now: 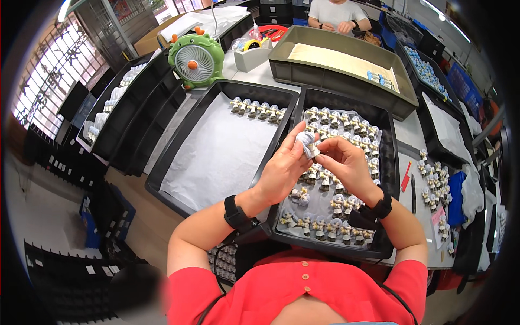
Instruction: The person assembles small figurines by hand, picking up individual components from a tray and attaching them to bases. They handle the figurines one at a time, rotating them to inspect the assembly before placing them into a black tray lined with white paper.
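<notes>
A small figurine (307,145) with a pale lavender-white head is held up between my two hands, above the right-hand black tray (388,184). My left hand (284,165) grips it from the left with thumb and fingers. From the other side, the thumb and fingertips of my right hand (344,162) pinch its lower part. Rows of similar figurines (319,226) stand in that tray on a thin white liner, and one lies tipped near its left side. In the left-hand black tray (162,172), lined with white paper, a short row of figurines (257,109) stands along the far edge.
A green fan (195,60) stands beyond the left tray. Farther back is an olive tub (341,66) with a few blue-and-white pieces. More figurines (435,184) lie at the right near a blue bin (457,199) and a red tool (405,177). Another person (338,19) sits across the table.
</notes>
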### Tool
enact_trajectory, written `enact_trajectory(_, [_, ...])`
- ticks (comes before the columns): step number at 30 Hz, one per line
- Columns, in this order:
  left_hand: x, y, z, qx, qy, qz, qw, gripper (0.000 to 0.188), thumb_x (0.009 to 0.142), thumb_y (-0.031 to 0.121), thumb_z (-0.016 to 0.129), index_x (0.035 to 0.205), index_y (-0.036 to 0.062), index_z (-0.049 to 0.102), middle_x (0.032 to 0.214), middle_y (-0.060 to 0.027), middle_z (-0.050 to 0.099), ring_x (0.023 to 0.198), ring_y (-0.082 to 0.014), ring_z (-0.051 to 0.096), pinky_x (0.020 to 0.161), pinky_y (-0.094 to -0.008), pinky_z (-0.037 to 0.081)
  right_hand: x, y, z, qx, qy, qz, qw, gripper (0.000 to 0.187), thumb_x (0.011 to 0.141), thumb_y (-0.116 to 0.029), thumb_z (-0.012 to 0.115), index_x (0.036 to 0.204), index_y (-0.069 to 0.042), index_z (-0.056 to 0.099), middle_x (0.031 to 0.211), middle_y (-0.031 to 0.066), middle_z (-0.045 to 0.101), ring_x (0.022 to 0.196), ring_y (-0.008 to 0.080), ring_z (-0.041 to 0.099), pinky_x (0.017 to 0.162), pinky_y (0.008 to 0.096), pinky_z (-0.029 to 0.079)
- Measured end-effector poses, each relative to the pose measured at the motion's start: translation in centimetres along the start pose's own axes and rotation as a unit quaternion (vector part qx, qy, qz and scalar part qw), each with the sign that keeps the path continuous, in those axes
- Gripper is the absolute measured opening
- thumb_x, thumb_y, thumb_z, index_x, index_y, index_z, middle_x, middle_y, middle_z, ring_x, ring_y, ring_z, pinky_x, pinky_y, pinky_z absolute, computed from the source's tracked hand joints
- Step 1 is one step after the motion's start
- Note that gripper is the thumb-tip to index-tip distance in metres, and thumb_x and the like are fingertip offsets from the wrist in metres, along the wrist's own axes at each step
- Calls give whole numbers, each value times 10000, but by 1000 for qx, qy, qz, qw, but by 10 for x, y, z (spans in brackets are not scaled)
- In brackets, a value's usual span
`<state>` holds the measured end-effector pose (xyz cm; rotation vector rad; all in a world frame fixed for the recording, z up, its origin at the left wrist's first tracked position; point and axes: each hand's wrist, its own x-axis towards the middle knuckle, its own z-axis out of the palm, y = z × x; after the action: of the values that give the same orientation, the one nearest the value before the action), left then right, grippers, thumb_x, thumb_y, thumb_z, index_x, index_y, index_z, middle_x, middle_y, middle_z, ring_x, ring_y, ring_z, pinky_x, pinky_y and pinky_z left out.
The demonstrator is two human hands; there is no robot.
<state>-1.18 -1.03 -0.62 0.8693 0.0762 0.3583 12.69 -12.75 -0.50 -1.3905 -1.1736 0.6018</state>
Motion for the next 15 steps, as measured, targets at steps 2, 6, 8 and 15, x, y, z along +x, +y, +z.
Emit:
enact_trajectory(2, [1, -2, 0, 19, -1, -3, 1000, 542, 996, 297, 356, 1464, 153, 124, 1443, -101, 308, 1223, -211, 420, 1040, -404, 305, 1, 8, -1, 155, -30, 77, 985, 221, 872, -99, 624, 1061, -8, 558, 999, 33, 614, 860, 106, 609, 774, 237, 490])
enact_trajectory(6, [6, -7, -5, 36, -19, 28, 999, 568, 969, 199, 439, 1457, 135, 155, 1387, -96, 355, 1204, -194, 432, 1025, -382, 339, 5, 21, -7, 375, -76, 160, 910, 227, 898, -138, 601, 1100, -50, 545, 1014, 32, 599, 891, 90, 586, 793, 221, 482])
enact_trajectory(8, [8, -11, -7, 117, -23, 68, 991, 595, 942, 133, 499, 1448, 117, 186, 1330, -92, 407, 1179, -182, 453, 1006, -360, 370, 4, 26, -7, 418, -98, 181, 885, 240, 909, -137, 583, 1129, -52, 537, 1029, 27, 599, 879, 91, 592, 786, 225, 487])
enact_trajectory(15, [8, -13, -10, 149, 59, 71, 984, 572, 860, 59, 619, 1366, 78, 354, 1127, -54, 533, 1012, -117, 541, 884, -262, 452, 2, 26, -1, 159, -51, 116, 979, 233, 944, -154, 514, 1117, -9, 575, 965, 23, 626, 812, 74, 596, 748, 226, 494])
